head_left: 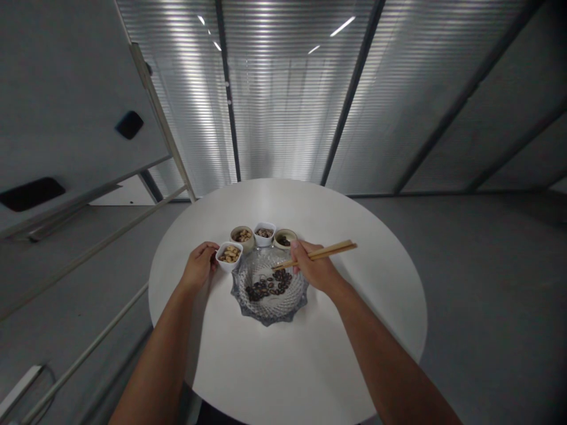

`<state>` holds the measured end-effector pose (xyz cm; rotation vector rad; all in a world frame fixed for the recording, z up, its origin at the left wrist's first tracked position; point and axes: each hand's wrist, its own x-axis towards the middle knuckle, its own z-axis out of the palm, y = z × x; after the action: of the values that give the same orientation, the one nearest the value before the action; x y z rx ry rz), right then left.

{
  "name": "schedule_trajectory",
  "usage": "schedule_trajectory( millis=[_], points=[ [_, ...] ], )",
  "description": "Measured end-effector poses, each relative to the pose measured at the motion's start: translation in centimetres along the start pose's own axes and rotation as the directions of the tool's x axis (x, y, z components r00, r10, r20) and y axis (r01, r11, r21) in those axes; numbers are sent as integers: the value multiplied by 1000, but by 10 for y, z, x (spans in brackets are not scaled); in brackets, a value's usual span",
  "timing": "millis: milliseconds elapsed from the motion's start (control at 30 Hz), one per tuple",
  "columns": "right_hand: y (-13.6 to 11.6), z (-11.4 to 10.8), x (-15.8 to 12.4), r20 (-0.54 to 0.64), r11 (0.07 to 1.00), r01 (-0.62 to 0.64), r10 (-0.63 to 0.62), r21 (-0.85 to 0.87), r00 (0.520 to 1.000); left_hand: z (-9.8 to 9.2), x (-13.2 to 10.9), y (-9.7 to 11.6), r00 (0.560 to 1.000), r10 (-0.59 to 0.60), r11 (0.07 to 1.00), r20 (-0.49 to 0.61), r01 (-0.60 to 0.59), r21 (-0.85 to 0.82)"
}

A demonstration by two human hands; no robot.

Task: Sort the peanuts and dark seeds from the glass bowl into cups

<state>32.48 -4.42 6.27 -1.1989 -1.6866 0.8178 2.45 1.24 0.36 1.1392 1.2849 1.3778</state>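
My right hand (312, 267) grips a pair of wooden chopsticks (328, 252), their tips pointing down into a cut-glass dish (248, 298) that holds several dark seeds (269, 285). My left hand (200, 264) curls its fingers against the side of a small white square bowl of pale nuts (229, 255). Behind the dish stand three more small bowls: a round one with pale nuts (243, 235), a white square one (264, 232) with brownish bits, and a round one with dark seeds (284, 238).
Everything sits on a round white table (287, 354). A grey floor surrounds it. Ribbed translucent wall panels with dark frames rise behind, and a white board on a metal stand (66, 147) leans at the left.
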Motion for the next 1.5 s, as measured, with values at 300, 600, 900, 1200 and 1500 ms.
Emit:
schedule_trajectory(
  millis=[300,600,900,1200,1500],
  points=[
    [0,0,2,-231,983,21,22,181,973,0,-1,2,1000,-5,1000,-13,5,8],
    [-9,-15,4,-527,975,148,-39,166,849,-1,-1,0,1000,-12,1000,10,12,3],
    [-7,-15,3,-467,963,174,-60,206,882,0,-1,0,1000,0,1000,-4,0,-3],
    [0,-13,0,-193,984,80,-49,161,980,-1,-2,-1,1000,-19,1000,1,19,-10],
    [2,-10,-2,-82,988,-21,33,151,996,0,-2,1,1000,-18,1000,1,18,-8]
  ],
)
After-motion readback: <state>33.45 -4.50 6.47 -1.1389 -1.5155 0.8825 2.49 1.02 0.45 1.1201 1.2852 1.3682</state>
